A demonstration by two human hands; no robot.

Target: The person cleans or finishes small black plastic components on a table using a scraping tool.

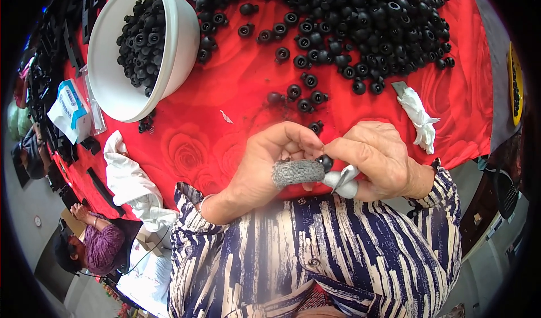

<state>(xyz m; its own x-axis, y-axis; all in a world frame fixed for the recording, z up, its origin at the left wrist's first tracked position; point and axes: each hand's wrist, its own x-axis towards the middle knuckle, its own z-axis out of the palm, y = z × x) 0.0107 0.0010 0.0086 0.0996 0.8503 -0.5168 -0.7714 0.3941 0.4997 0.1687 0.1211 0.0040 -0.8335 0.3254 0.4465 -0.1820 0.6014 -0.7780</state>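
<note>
My left hand (pixel 242 163) is closed, its fingers curled around a small round black part (pixel 324 162). A grey knitted cover (pixel 298 173) sits on its thumb. Against it, my right hand (pixel 383 154) pinches a small thin metal blade (pixel 344 178) close to the part. White wrapping (pixel 348 189) covers the right thumb. Whether the blade touches the part I cannot tell. Just beyond my fingers lie several loose black parts (pixel 304 105) of the same kind, hollow and ring-mouthed, on the red rose-patterned tablecloth (pixel 189 149).
A large heap of black parts (pixel 389 28) covers the far side. At far left stands a white tub (pixel 183 53) partly filled with them. A paper-wrapped blade (pixel 418 118) lies right, a white cloth (pixel 132 177) left, near a tissue pack (pixel 70 112). Another person (pixel 101 247) sits lower left.
</note>
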